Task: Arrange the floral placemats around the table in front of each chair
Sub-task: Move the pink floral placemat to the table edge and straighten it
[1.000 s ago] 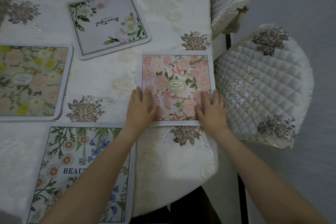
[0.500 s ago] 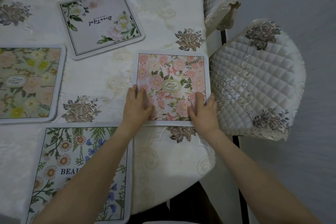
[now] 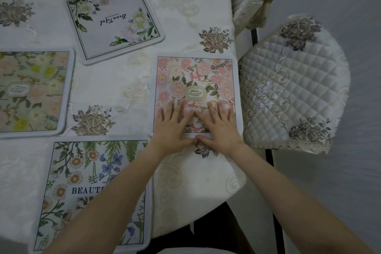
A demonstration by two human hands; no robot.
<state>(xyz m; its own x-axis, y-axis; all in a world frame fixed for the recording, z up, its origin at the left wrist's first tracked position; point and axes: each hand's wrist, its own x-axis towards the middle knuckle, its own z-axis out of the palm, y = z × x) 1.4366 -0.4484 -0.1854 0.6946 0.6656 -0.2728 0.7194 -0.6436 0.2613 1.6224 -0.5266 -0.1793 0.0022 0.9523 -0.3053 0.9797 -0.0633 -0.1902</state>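
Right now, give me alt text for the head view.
Both hands, left and right, press flat on a pink floral placemat at the table edge, beside a quilted chair. Four other floral placemats lie on the cream tablecloth.

counter: we see a cream embroidered cloth [image 3: 185, 6]
chairs: we see quilted covers [image 3: 292, 88]
floor: grey [image 3: 340, 171]

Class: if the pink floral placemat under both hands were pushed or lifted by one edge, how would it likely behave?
The pink floral placemat lies flat and thin, so it probably slides easily on the smooth tablecloth. Lifted by one edge, it would likely droop.
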